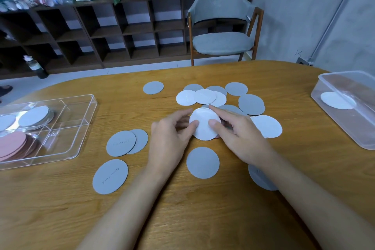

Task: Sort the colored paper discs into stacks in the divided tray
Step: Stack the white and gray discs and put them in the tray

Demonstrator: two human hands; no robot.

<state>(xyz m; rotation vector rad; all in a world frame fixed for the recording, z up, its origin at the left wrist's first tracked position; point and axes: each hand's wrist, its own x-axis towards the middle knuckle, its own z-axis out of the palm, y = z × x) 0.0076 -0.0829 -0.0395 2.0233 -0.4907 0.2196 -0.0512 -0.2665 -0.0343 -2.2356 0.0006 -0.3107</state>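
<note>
Both hands hold a small stack of white discs [204,123] just above the middle of the wooden table [182,209]. My left hand [172,138] grips its left edge with thumb on top. My right hand [237,134] pinches its right side, index finger along the far edge. Several grey discs [203,162] and white discs [266,126] lie scattered around. The clear divided tray [81,128] sits at the left, holding a white stack [34,116], a pink stack [12,144] and a grey disc [6,122].
A clear plastic box [345,107] with one white disc inside stands at the table's right edge. A grey chair [221,24] stands beyond the far side, with a dark shelf unit [101,32] along the wall.
</note>
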